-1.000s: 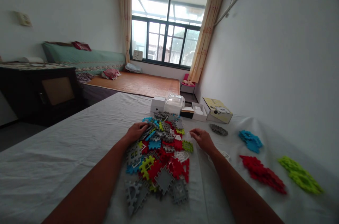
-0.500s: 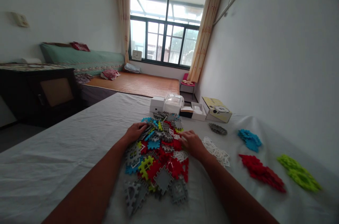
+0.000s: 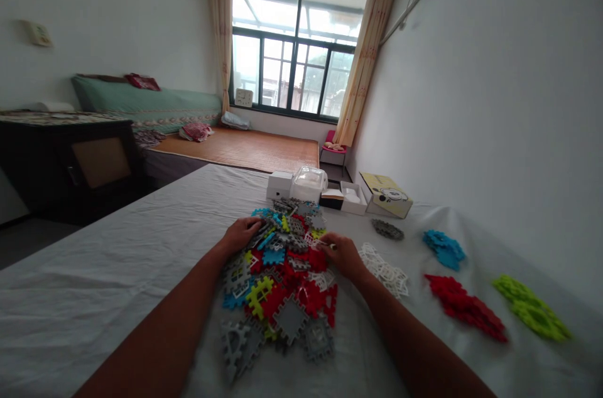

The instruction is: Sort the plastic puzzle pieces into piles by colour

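Note:
A mixed heap of interlocking plastic tiles (image 3: 273, 291) in red, grey, blue, lime and white lies on the white sheet before me. My left hand (image 3: 242, 235) rests against the heap's upper left side, fingers laid over grey tiles, gripping nothing that I can see. At the heap's right side, my right hand (image 3: 340, 253) pinches a white lattice window piece (image 3: 311, 240) between thumb and fingers. Just right of that hand is a pile of white lattice pieces (image 3: 384, 269). Red tiles (image 3: 313, 260) lie beneath the pinching fingers.
Sorted piles sit to the right: grey tiles (image 3: 387, 229), blue tiles (image 3: 443, 248), red tiles (image 3: 466, 308) and lime tiles (image 3: 532, 309). Behind the heap stand a clear plastic container (image 3: 308, 183), a white box (image 3: 279, 186), an open white box (image 3: 353, 198) and a yellow box (image 3: 386, 194).
My right hand has closed its fingers on the white lattice piece, which is now tilted up from the heap. My left hand stays in nearly the same place.

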`<state>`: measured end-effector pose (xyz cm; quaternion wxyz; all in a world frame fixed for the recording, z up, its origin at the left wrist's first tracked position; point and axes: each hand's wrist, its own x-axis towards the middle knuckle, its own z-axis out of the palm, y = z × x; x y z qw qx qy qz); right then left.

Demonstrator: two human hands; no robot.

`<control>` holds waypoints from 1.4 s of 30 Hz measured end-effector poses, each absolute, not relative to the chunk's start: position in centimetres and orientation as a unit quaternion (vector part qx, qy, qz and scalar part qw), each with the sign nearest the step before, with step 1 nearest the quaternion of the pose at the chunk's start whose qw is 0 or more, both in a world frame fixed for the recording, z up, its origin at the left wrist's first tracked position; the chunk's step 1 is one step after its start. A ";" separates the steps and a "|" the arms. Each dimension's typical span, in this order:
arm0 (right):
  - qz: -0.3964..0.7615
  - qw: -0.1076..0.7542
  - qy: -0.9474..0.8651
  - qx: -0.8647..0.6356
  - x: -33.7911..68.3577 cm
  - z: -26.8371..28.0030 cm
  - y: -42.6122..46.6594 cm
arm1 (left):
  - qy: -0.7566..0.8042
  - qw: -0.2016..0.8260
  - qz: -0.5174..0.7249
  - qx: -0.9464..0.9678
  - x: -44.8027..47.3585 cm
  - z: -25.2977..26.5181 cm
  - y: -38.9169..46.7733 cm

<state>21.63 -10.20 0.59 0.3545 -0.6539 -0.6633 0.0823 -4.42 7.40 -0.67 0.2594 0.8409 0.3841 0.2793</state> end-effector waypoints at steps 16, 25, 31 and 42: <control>-0.009 0.198 -0.595 -0.779 33.6 3.2 -13.1 | 0.385 0.254 0.279 0.842 -4.4 -0.2 7.1; 0.017 0.241 -0.763 -0.600 22.4 2.5 -11.8 | 0.384 0.264 0.283 0.839 -4.4 -0.5 7.2; -0.009 0.185 -0.785 -0.591 20.0 2.4 -12.2 | 0.387 0.268 0.283 0.836 -4.5 -0.5 7.3; 0.022 0.204 -0.804 -0.559 19.9 2.4 -12.4 | 0.380 0.258 0.280 0.843 -4.4 -0.4 7.2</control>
